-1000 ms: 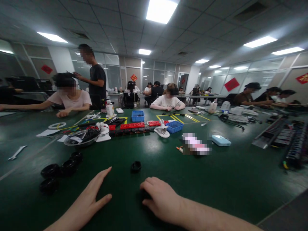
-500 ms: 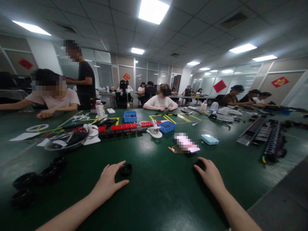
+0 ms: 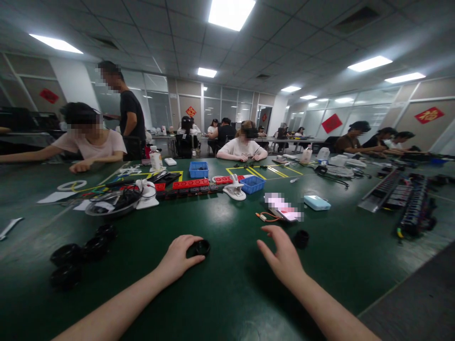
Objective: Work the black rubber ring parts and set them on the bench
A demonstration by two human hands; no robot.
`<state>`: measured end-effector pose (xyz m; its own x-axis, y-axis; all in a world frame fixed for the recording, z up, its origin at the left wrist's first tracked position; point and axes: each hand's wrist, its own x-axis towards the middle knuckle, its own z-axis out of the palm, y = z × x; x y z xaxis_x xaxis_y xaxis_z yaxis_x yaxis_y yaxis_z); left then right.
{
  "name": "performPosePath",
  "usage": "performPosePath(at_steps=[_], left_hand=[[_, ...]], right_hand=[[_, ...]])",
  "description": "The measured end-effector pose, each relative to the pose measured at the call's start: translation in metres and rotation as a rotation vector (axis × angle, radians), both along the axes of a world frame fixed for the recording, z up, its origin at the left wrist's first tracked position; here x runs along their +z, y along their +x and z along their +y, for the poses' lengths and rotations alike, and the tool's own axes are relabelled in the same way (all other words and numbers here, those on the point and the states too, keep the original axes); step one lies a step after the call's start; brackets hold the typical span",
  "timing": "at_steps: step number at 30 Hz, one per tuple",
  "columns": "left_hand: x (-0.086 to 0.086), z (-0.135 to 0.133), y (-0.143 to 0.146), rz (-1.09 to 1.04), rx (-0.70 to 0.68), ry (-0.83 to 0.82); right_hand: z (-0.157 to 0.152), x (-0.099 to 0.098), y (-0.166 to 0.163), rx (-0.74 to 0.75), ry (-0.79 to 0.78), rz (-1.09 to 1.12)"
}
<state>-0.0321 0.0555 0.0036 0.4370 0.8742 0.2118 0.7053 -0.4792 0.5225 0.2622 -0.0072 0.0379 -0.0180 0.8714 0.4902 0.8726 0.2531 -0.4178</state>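
A black ring-shaped part (image 3: 203, 248), hollow in the middle, sits on the green table. My left hand (image 3: 182, 252) curls round its left side, thumb at the near edge and fingers along the far edge. Over the table to the right, my right hand (image 3: 280, 253) is open and empty, its thumb and fingers apart. Just beyond its outer side stands a second black round part (image 3: 301, 239), untouched. Several similar black rings (image 3: 66, 255) are grouped to the left of my left forearm.
Ahead lie a phone (image 3: 282, 207), an orange cable (image 3: 269, 217) and a light-blue box (image 3: 317, 202). Farther back are a red-and-black power strip (image 3: 192, 184), blue baskets (image 3: 253, 185) and a bowl of cables (image 3: 112, 207). A wrench (image 3: 10, 228) lies far left. Co-workers sit around the table.
My left hand has closed in on the black ring. My right hand has come away from the other black part, moving left and opening. The view has shifted slightly left.
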Motion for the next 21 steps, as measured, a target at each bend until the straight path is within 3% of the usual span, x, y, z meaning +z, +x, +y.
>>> performPosePath(at_steps=[3,8,12,21], left_hand=[[0.001,-0.002,0.002,-0.009,-0.053,0.021],[0.000,-0.004,0.001,-0.011,-0.072,0.041],[-0.001,-0.002,-0.008,0.001,-0.094,0.025],[0.000,0.001,-0.020,0.098,-0.135,-0.045]], right_hand=[[0.005,-0.004,-0.060,0.238,-0.086,-0.061],[0.026,-0.020,-0.117,0.404,-0.179,-0.084],[0.040,-0.028,-0.124,0.469,-0.223,-0.048],[0.047,-0.028,-0.126,0.424,-0.297,-0.016]])
